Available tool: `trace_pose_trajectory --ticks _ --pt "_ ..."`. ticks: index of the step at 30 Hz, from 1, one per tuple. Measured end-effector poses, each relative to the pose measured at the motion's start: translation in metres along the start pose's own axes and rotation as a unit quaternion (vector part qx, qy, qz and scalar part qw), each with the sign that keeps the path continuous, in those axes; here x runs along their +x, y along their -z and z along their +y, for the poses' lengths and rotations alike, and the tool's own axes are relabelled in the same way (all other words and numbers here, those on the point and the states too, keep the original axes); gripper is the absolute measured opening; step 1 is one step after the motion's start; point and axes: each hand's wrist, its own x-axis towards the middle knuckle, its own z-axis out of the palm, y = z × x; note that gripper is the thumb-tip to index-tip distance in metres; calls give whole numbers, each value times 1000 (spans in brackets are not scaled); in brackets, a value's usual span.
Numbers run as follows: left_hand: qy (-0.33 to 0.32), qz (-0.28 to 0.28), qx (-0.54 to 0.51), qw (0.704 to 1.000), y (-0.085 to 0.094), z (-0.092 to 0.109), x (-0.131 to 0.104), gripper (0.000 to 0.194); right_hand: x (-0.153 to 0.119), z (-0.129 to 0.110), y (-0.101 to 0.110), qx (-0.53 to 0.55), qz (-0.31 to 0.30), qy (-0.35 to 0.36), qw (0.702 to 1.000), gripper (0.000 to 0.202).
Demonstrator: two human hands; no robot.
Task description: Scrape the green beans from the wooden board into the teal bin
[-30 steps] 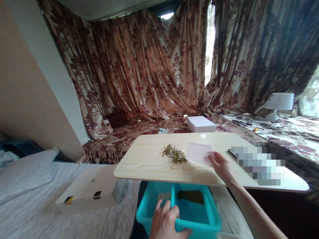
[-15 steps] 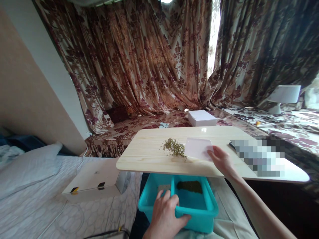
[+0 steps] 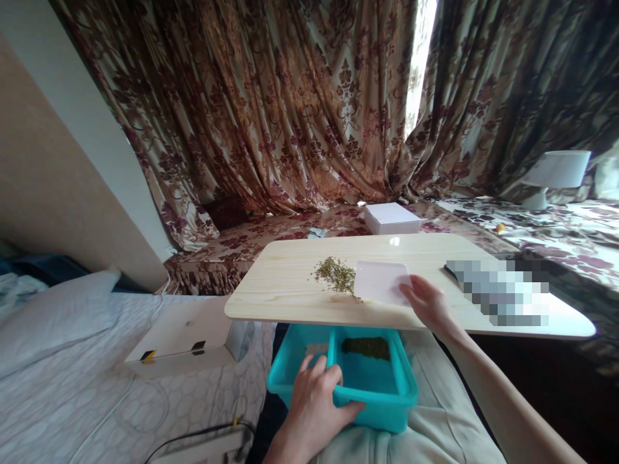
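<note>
My right hand (image 3: 428, 299) grips the right edge of a thin, pale translucent sheet (image 3: 380, 281), fingers closed on it. The sheet's left edge touches a scattered pile of small green-brown dried bits (image 3: 336, 274) on the light wooden table (image 3: 280, 290). Below the table's near edge, a turquoise two-compartment bin (image 3: 377, 412) rests on my lap. My left hand (image 3: 316, 399) is closed on the bin's near rim, thumb on the outer wall and fingers over the inside. Dark green-brown bits (image 3: 366, 348) lie at the far side of the right compartment; something pale lies in the left one.
A blurred-out flat item (image 3: 503, 290) lies at the table's right. Behind the table is a white box (image 3: 391, 218). To the left, a white carton (image 3: 188, 335) sits on the bed, with cables (image 3: 203, 430) and a power strip near it.
The sheet and my right hand have shifted slightly left against the pile. The whole view has tilted a little downward. My left hand keeps its hold on the bin.
</note>
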Motion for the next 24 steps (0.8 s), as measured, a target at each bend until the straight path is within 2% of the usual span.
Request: trace_pose_trajectory --ticks 10,24 --pt "7 -3 0 1000 1 0 2 30 -3 -8 11 -26 1 7 1000 12" --pt "4 -14 3 1000 5 3 3 31 -15 -12 15 35 1 -38 999 22"
